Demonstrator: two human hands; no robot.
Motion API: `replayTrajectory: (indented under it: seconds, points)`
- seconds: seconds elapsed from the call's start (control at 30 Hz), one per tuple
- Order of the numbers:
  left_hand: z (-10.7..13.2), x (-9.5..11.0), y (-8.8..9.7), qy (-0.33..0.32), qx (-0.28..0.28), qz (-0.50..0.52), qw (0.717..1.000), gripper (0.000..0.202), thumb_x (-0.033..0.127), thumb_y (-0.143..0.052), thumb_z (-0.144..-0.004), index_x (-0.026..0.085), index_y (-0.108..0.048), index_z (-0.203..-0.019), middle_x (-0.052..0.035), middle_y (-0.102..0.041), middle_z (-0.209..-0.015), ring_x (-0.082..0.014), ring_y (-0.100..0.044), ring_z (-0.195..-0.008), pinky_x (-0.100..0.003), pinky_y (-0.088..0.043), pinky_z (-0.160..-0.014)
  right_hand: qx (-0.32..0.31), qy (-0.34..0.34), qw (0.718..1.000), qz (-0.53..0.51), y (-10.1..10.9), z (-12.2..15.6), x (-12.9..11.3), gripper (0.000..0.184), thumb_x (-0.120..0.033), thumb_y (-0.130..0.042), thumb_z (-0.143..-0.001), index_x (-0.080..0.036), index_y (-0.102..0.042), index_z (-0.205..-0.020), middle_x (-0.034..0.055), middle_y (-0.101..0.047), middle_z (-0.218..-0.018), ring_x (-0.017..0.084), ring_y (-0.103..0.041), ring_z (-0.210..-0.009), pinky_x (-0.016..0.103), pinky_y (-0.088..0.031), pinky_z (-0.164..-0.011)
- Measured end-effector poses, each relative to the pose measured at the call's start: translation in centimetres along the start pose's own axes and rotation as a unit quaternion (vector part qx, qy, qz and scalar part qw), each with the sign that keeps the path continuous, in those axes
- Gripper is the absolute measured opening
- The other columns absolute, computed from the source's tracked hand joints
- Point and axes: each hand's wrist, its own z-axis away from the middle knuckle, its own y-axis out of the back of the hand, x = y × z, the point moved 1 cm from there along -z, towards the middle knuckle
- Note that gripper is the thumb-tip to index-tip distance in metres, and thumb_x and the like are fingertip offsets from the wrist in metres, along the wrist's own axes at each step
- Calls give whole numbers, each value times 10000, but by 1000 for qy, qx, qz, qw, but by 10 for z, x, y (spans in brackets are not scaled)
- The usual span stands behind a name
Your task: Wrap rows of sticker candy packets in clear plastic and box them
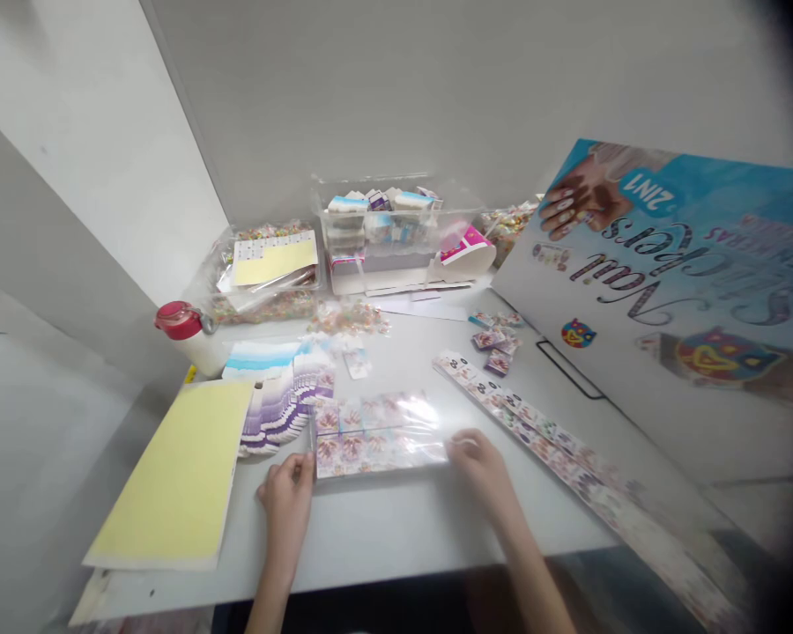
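Between left hand [287,491] and right hand [479,460] lies the pack [378,440], its long axis running across, an end by each. Both hands' fingers curl narrow at those ends; whether they pinch it, I cannot tell. Beyond, on the surface [396,524], a clear bin [403,227] holds cartons [380,201].

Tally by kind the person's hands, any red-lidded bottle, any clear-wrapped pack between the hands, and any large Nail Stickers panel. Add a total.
Hands: 2 (left hand, right hand)
Red-lidded bottle: 1
Clear-wrapped pack: 1
Nail Stickers panel: 1
Total: 5
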Motion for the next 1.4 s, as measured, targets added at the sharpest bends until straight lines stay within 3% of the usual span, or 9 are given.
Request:
replayTrajectory:
  seconds: [0.23, 0.4, 0.6, 0.73, 0.87, 0.97, 1.1, 1.3, 1.4]
  points:
    - [2, -10, -10, 29, 19, 43, 998, 335, 500, -490, -806, 191, -595, -882, -59, -694, -782, -235, -649, -755, -340, -460, -708, -6, 42, 999, 32, -1, 3, -1, 287, -404, -569, -688, -162, -690, -785, 23, -638, -599, 189, -568, -575, 272, -422, -546]
    - [7, -10, -8, -9, 24, 30, 999, 367, 512, -472, -829, 200, -666, -812, -64, -662, -712, -243, -613, -717, -353, -462, -684, -8, 50, 997, 62, -2, 8, 8, 382, -505, -547, -724, -168, -726, -735, 79, -711, -753, 280, -631, -756, 329, -468, -650]
    - [21, -9, -5, -94, 57, 12, 994, 326, 415, -450, -883, 210, -654, -732, -51, -648, -696, -227, -553, -721, -359, -445, -688, 11, 111, 989, 96, -6, 8, 19, 468, -571, -445, -807, -197, -617, -583, 61, -653, -646, 227, -602, -645, 295, -459, -566]
    - [25, -9, 5, -121, 18, -63, 991, 386, 363, -359, -926, 212, -636, -705, -62, -649, -745, -238, -560, -749, -403, -454, -714, 51, 160, 974, 150, -5, 15, 14, 462, -524, -388, -879, -174, -683, -819, 74, -646, -692, 229, -618, -666, 312, -481, -592]
    - [29, -1, 13, -160, 49, -154, 974, 400, 365, -371, -924, 166, -558, -1217, -147, -619, -1174, -301, -560, -1047, -454, -472, -820, 125, 314, 911, 235, -19, 36, -3, 449, -389, -395, -916, -196, -499, -1307, 141, -642, -1100, 291, -607, -997, 419, -482, -802]
    - [34, 12, 6, -260, 34, -206, 943, 608, 371, -393, -919, 164, -213, -1461, -146, -406, -1437, -304, -408, -1285, -457, -421, -954, 46, 431, 852, 294, -42, 51, -11, 486, -313, -414, -922, -277, -366, -1405, 80, -542, -1321, 284, -488, -1221, 477, -384, -987]
    - [36, 22, -7, -398, -57, -260, 878, 627, 395, -399, -925, 204, -160, -1473, -79, -391, -1457, -251, -379, -1323, -404, -381, -1023, 6, 482, 801, 357, -59, 53, -3, 544, -276, -444, -915, -265, -302, -1440, 54, -486, -1380, 268, -453, -1266, 464, -329, -1048]
    - [46, 1, 8, -466, -46, -308, 828, 609, 433, -422, -913, 149, -288, -1435, -75, -458, -1411, -224, -425, -1290, -339, -396, -1009, 44, 494, 763, 415, -37, 63, 16, 680, -290, -441, -907, -194, -113, -1495, 85, -449, -1394, 269, -497, -1227, 426, -357, -1012]
    - [70, -18, 21, -542, -34, -303, 783, 555, 477, -464, -884, 153, -468, -1335, -57, -552, -1329, -218, -505, -1212, -313, -424, -969, 38, 550, 717, 428, -16, 88, 26, 716, -371, -484, -871, -185, -171, -1488, 44, -523, -1321, 247, -598, -1105, 359, -412, -928]
